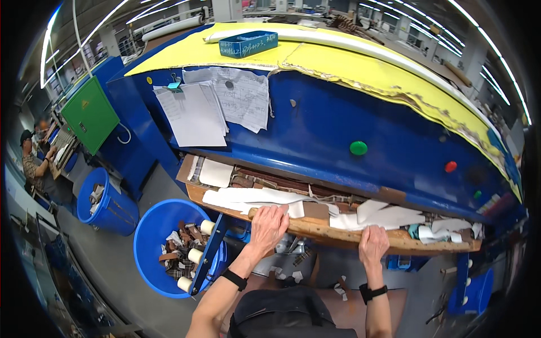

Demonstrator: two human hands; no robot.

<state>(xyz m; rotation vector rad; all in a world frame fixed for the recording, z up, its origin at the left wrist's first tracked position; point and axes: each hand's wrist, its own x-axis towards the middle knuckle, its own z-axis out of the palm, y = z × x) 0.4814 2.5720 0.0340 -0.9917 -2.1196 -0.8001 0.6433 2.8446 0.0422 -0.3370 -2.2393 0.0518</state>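
A long wooden board (321, 234) runs along the front of a blue machine, bearing strips and scraps. My left hand (269, 225) is closed over its near edge, left of the middle, beside white strips (253, 197) and a brown piece (316, 210). Farther right, my right hand (373, 245) curls its fingers over the same edge, below more white pieces (389, 216). Dark plaid strips (253, 178) lie behind the white ones. The undersides of both hands' grips are hidden. Each wrist wears a black band.
Left of my arm stands a blue bin (147, 253) of fabric scraps, by a blue bracket with white rollers (195, 256). Another blue bin (107, 208) is beyond it. Papers (191, 112) hang on the blue machine (315, 124). A person (35, 163) works far left.
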